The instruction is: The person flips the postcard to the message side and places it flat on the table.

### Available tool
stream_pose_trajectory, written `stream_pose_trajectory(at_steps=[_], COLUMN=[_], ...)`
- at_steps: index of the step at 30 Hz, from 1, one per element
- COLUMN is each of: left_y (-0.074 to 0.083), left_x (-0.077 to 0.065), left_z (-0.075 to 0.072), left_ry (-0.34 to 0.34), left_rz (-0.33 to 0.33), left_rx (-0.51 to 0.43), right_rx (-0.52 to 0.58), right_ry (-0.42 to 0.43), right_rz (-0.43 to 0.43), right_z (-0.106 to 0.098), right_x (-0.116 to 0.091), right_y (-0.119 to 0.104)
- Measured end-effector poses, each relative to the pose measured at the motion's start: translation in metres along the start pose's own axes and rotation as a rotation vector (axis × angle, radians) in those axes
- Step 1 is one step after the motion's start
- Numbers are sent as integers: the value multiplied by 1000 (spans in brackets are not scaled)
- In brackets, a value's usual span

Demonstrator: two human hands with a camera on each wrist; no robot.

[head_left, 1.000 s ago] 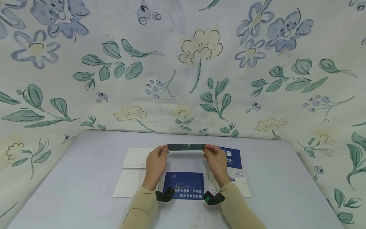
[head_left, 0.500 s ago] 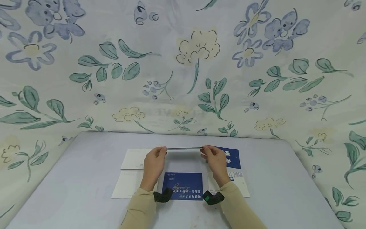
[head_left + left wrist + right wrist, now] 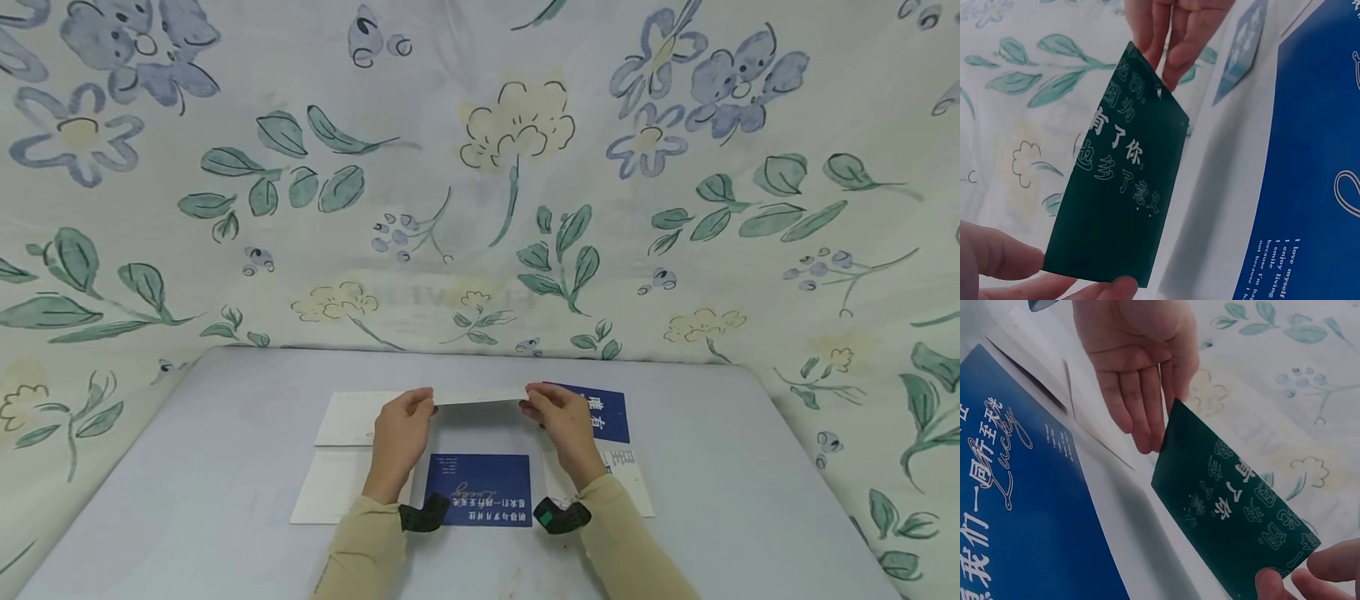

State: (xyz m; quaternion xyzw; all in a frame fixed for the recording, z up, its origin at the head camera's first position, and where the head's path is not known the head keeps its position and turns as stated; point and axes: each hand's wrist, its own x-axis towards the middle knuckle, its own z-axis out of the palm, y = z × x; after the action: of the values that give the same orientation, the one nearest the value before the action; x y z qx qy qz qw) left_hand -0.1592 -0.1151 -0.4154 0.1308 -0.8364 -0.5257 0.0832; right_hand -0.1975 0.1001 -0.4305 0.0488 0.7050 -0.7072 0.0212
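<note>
A thin card (image 3: 480, 397) is held by its two short ends above the table. Its dark green face with Chinese lettering shows in the left wrist view (image 3: 1119, 181), while the head view shows its pale other side, steeply foreshortened. My left hand (image 3: 401, 433) pinches the left end between thumb and fingers. At the opposite end, my right hand (image 3: 564, 429) pinches it the same way. Between the forearms, nearer the body, a blue card (image 3: 480, 490) with white lettering and "Lucky" in script lies flat on the table.
Two white cards (image 3: 348, 419) lie on the left, one behind the other, partly covered by the left arm. On the right lie another blue card (image 3: 613, 417) and a white printed card (image 3: 633, 486). A floral cloth (image 3: 480, 208) hangs behind the white table (image 3: 187, 467).
The held card has tipped over: its green face showed to the head camera first, then its edge, and now its pale side. Both hands keep their grip and have shifted only slightly.
</note>
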Motion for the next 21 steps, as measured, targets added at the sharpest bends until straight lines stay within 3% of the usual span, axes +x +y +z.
stream_pose_trajectory(at_steps=[21], left_y=[-7], left_x=[1], left_z=[4], left_ry=[-12], left_rz=[87], left_rx=[153], right_rx=[-120], right_ry=[-38], right_rz=[-17], right_z=[-5], right_x=[-2], right_y=[2])
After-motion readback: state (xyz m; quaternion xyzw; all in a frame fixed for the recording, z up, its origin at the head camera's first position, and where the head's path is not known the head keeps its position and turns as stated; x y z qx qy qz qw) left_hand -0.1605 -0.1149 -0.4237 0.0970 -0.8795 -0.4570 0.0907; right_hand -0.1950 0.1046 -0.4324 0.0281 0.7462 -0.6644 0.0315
